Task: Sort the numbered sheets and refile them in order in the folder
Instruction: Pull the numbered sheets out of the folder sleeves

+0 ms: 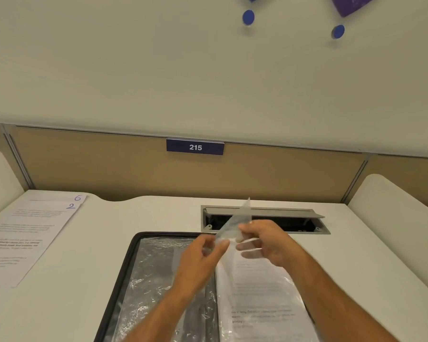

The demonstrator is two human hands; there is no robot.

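A black folder [134, 255] lies open on the white desk [134, 213], right in front of the person. Its long side runs away from the person, toward the back wall. Shiny clear pockets [153, 280] cover the left half of the folder.

On the right half, one clear pocket holds a sheet [260, 292] with printed words. The sheet's long side also runs from the person toward the wall. Its top end is lifted up off the folder, and the top corner [247, 208] sticks up and points at the wall.

Both hands are at that top end. The left hand [200, 255] has its thumb and fingers pinched on the left edge of the pocket. The right hand [265, 240] has its fingers curled around the right side of it. The fingers look blurry, so just how they sit is hard to tell.

Well off to the left on the desk lie two more sheets, one on top of the other. The top one has a 2 [71, 206] written in its corner. The one under it peeks out and has a 6 [77, 198]. They lie flat and a bit tilted, with their long sides running toward the wall.

Behind the hands there is a grey slot [294, 218] in the desk with its lid open. A blue sign [195, 147] on the panel says 215.
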